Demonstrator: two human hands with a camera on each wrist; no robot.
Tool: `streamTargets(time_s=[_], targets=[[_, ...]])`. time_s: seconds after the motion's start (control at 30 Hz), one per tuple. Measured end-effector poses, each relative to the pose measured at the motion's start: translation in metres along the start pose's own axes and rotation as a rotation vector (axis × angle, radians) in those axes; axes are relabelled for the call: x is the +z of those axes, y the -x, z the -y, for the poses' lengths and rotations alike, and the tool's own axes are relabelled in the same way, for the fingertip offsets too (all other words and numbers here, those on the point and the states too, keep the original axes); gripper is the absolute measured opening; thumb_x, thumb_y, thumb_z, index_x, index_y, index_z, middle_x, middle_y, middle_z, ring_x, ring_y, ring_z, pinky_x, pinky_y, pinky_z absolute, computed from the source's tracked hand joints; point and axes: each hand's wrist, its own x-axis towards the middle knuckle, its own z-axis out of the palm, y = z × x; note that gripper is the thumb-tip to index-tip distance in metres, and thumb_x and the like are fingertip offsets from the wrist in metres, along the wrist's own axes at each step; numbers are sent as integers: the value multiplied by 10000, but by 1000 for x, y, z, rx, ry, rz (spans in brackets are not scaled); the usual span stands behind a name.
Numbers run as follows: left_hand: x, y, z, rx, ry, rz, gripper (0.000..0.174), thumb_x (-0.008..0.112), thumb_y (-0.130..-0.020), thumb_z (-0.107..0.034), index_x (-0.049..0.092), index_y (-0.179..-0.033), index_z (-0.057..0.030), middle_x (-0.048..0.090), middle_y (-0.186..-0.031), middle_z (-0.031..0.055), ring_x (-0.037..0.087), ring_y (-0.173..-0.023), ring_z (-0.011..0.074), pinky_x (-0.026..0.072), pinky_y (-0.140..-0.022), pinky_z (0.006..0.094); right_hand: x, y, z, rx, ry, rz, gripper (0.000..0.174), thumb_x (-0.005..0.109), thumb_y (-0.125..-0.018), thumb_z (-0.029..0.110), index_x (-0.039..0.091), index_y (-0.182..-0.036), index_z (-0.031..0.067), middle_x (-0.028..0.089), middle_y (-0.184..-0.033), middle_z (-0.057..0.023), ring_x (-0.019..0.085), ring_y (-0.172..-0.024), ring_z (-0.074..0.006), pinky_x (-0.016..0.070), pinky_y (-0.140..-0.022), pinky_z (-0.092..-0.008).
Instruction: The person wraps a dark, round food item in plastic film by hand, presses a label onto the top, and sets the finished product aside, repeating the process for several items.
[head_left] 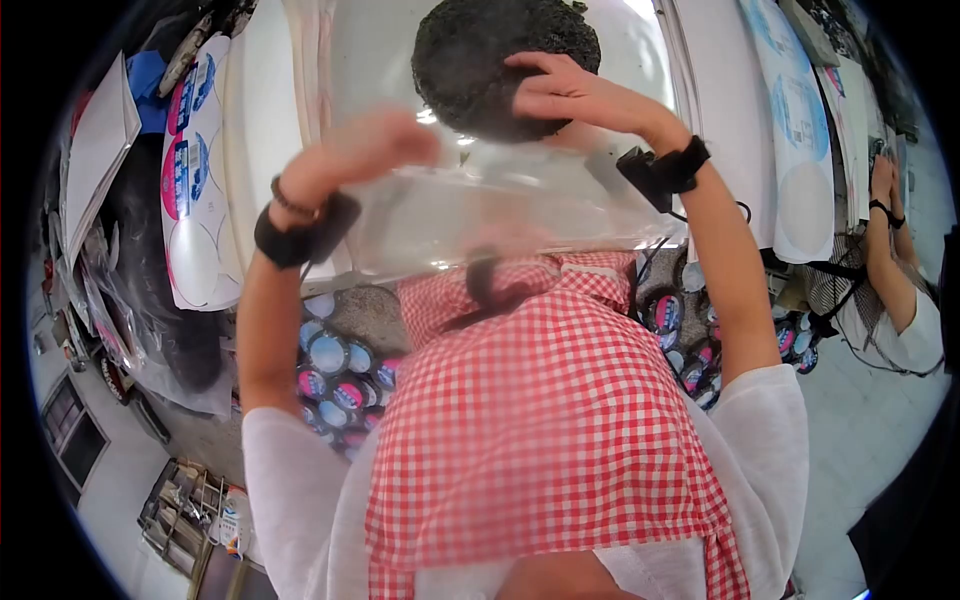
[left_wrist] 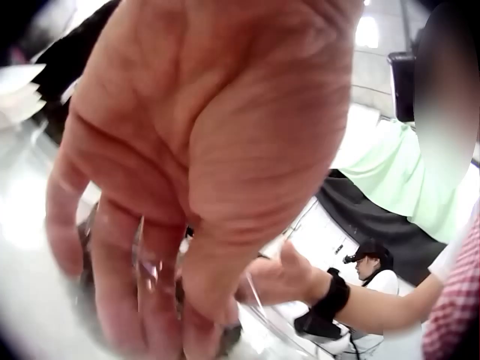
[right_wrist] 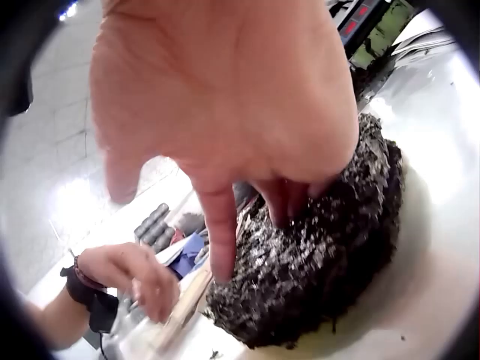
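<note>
Head view: the dark crumbly cake (head_left: pixel 480 55) sits at the far end of the clear bag (head_left: pixel 500 210), which we hold up in front of the checked apron (head_left: pixel 540 420). Our right hand (head_left: pixel 560 95) is on the cake's right side with its fingers bent, tips dug into the flakes and thumb loose. Our left hand (head_left: pixel 370 150), nearer and to the left, pinches the bag's edge, fingers curled on the plastic. We can't tell if plastic lies between the right fingers and the cake.

Our take on doing this well: pull the film taut with the left, and push with flat pads rather than tips, since the stuff looks like it sheds. Support the cake from the rim so it doesn't crack.
</note>
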Motion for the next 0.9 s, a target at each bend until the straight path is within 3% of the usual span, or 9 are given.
streamTargets(time_s=[0.13, 0.27, 0.33, 0.37, 0.43, 0.7, 0.73, 0.8, 0.9], targets=[[4, -53, -49, -40, -1034, -1118, 122, 639, -831, -163, 655, -941, -115, 623, -991, 95, 589, -889, 273, 462, -729, 377, -24, 0, -2, 132, -76, 224, 179, 640, -857, 206, 659, -873, 29, 400, -1484, -158, 543, -1098, -233, 443, -932, -356], [88, -76, -67, -281, -375, -901, 519, 647, -845, -397, 578, -1189, -14, 513, -1235, 153, 477, -1135, 317, 358, -940, 437, -46, -23, -14, 73, -15, 293, 191, 626, -857, 174, 631, -835, -16, 517, -1387, -153, 621, -898, -199, 497, -776, -336], [99, -95, -56, -360, -522, -979, 665, 624, -857, -442, 493, -1302, 35, 436, -1336, 199, 400, -1239, 340, 303, -995, 457, -42, -24, 5, -6, 38, 202, 195, 645, -784, 150, 610, -772, -42, 642, -802, -164, 631, -815, -301, 472, -685, -363], [106, -96, -52, -394, -511, -945, 671, 599, -872, -428, 457, -1328, 44, 403, -1363, 212, 369, -1264, 352, 288, -1011, 465, -36, -14, 23, 8, 173, 46, 232, 682, -748, 184, 615, -814, -28, 618, -784, -136, 605, -757, -338, 474, -666, -378], [108, -103, -42, -455, -495, -900, 684, 548, -903, -400, 384, -1380, 62, 337, -1416, 238, 307, -1316, 375, 257, -1043, 482, -22, 9, 61, -333, 725, -706, 299, 706, -730, 247, 620, -875, 1, 626, -896, -122, 591, -789, -323, 471, -705, -383], [104, -105, -54, -548, -509, -930, 573, 468, -944, -264, 356, -1427, 23, 303, -1424, 273, 278, -1316, 433, 222, -1074, 548, 58, 14, 20, 422, 762, -789, 535, 658, -817, 343, 562, -1305, 145, 350, -1433, -300, 348, -1328, -451, 347, -1032, -540], [103, -106, -56, -549, -541, -915, 569, 479, -940, -246, 355, -1430, 16, 319, -1410, 277, 295, -1304, 436, 235, -1067, 550, 62, 1, 11, 372, 667, -774, 487, 632, -858, 355, 559, -1316, 208, 221, -1496, -328, 266, -1373, -469, 295, -1048, -598], [97, -108, -57, -544, -607, -890, 567, 500, -933, -211, 352, -1437, 1, 353, -1382, 285, 328, -1280, 443, 261, -1052, 554, 71, -22, 0, 158, 416, -816, 457, 651, -841, 235, 567, -1277, 128, 377, -1411, -265, 366, -1303, -454, 355, -1007, -558], [94, -108, -47, -200, 487, -992, 597, 546, -904, -146, 342, -1458, -54, 409, -1323, 291, 370, -1236, 464, 283, -1037, 554, 66, -32, 10, 226, -408, -857, 416, 668, -789, 136, 586, -1194, 79, 467, -1321, -198, 445, -1208, -426, 403, -952, -507]])
